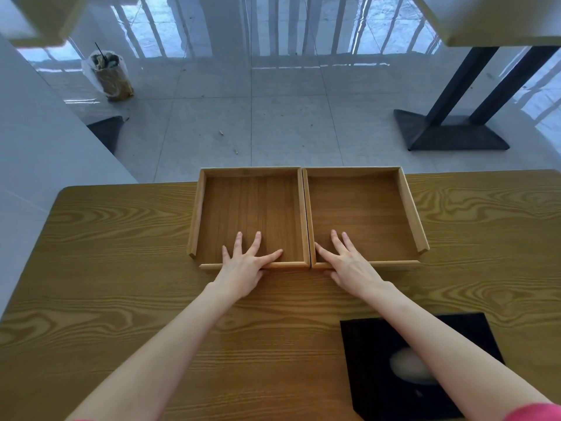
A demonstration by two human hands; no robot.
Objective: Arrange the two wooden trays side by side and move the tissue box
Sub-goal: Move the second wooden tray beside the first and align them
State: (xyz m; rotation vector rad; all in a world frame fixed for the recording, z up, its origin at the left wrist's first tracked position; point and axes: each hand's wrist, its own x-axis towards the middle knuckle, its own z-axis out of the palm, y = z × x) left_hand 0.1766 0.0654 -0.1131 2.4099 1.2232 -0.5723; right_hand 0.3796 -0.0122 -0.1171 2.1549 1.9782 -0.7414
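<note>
Two shallow wooden trays sit side by side at the far edge of the wooden table, their inner walls touching. My left hand grips the near rim of the left tray, fingers spread inside it and thumb under the rim. In the same way, my right hand holds the near rim of the right tray. The black tissue box, with a pale oval opening on top, stands at the near right of the table, partly hidden by my right forearm.
Beyond the table is a glossy tiled floor. A bin lined with a plastic bag stands at the far left. Another table's black leg and base are at the far right. A white wall runs along the left.
</note>
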